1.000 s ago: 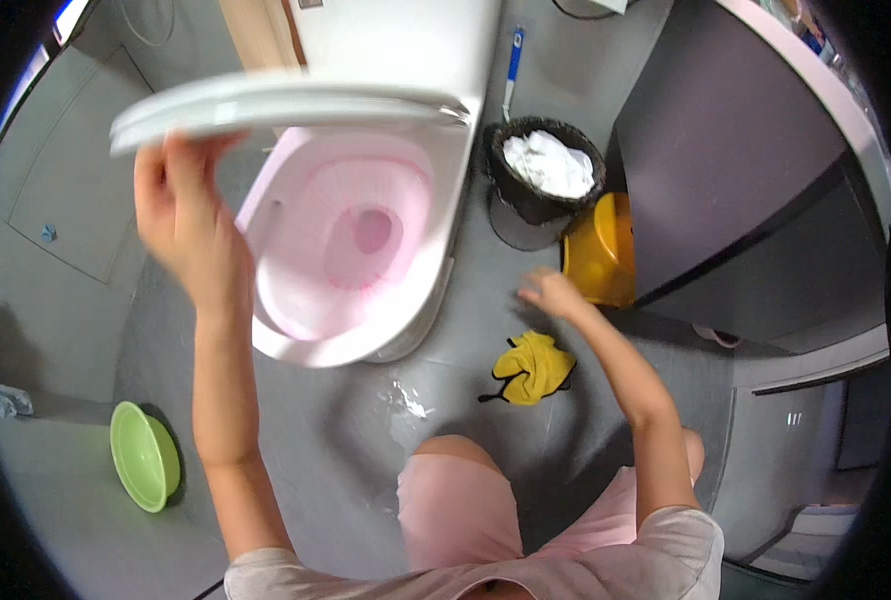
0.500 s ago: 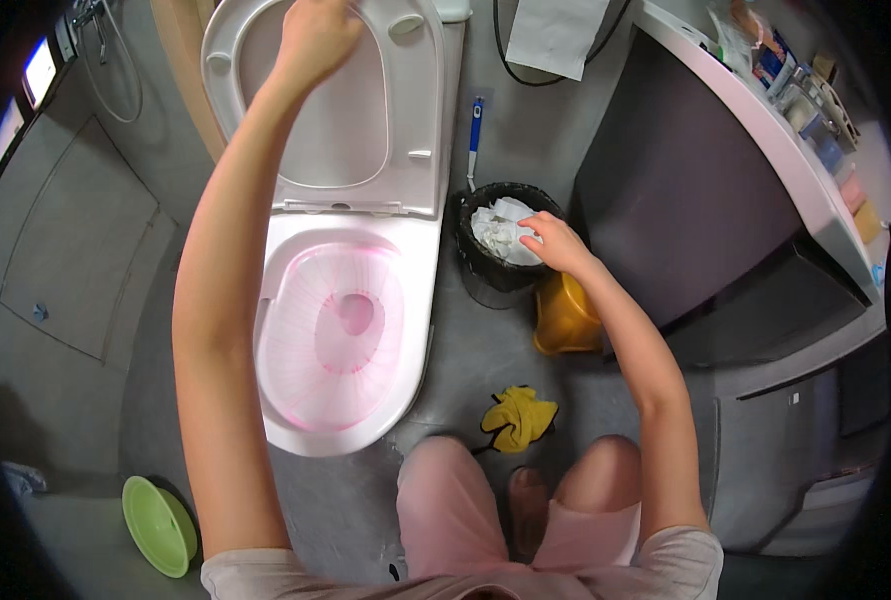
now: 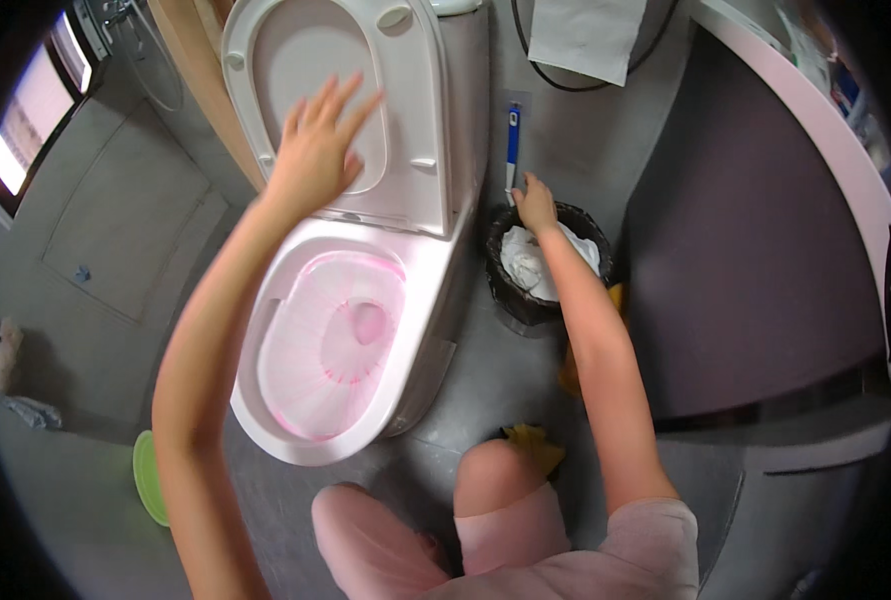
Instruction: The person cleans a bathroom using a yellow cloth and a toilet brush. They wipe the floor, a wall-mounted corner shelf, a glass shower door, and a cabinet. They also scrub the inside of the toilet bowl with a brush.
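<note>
My left hand [image 3: 317, 155] is open, fingers spread, in front of the raised toilet seat and lid [image 3: 420, 110]. It holds nothing. Below it, the white toilet bowl [image 3: 265, 400] has pink liquid streaks down its inner wall and a pink tint around the drain. My right hand [image 3: 535, 205] is over the back rim of a black-lined trash bin [image 3: 520, 300], fingers partly stretched, with no object visible in them. Just left of its fingertips, a blue-and-white brush handle [image 3: 512, 150] stands upright against the wall. Crumpled white paper [image 3: 525, 260] fills the bin.
A dark cabinet [image 3: 765, 250] with a pale curved counter stands at the right. My knee partly hides a yellow cloth [image 3: 537, 450] on the floor. Behind my right forearm shows a yellow-orange object [image 3: 569, 372]. A green basin [image 3: 147, 480] sits at the left; white paper [image 3: 585, 35] hangs on the wall.
My left hand has come down from the top of the raised seat and spread its fingers. My right hand has moved from above the paper toward the brush handle. The view has shifted.
</note>
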Demonstrator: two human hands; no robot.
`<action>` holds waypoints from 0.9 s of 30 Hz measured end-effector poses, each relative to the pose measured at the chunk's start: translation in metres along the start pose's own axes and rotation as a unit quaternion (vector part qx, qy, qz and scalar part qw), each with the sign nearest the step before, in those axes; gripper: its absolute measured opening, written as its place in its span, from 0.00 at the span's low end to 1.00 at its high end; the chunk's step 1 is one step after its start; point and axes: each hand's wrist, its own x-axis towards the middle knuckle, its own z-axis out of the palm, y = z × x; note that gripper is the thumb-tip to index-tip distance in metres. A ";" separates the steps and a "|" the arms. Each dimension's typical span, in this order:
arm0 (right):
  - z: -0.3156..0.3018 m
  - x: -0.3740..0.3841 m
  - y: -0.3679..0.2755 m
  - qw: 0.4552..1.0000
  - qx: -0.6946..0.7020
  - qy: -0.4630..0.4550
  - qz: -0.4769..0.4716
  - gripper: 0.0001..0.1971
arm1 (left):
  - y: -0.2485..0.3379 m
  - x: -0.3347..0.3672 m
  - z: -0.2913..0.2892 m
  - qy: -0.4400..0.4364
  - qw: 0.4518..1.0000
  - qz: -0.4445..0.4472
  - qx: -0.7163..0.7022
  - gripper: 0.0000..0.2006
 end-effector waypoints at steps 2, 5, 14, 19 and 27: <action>0.010 0.029 0.014 0.999 0.042 0.020 0.028 0.25 | 0.026 -0.049 -0.005 -0.111 0.993 -0.005 -0.033 0.40; 0.037 0.054 0.014 0.988 0.140 0.004 0.070 0.25 | 0.048 -0.123 -0.031 -0.240 0.970 0.005 -0.043 0.35; 0.052 0.082 0.001 0.994 0.102 0.035 -0.001 0.17 | 0.044 -0.257 -0.083 -0.265 0.945 -0.173 -0.078 0.22; 0.002 0.027 -0.051 0.961 0.221 0.117 -0.114 0.11 | 0.017 -0.295 -0.096 -0.239 0.930 -0.262 -0.091 0.19; -0.114 -0.112 -0.160 0.929 0.323 0.040 -0.178 0.11 | -0.082 -0.392 -0.020 -0.222 0.813 -0.499 -0.201 0.19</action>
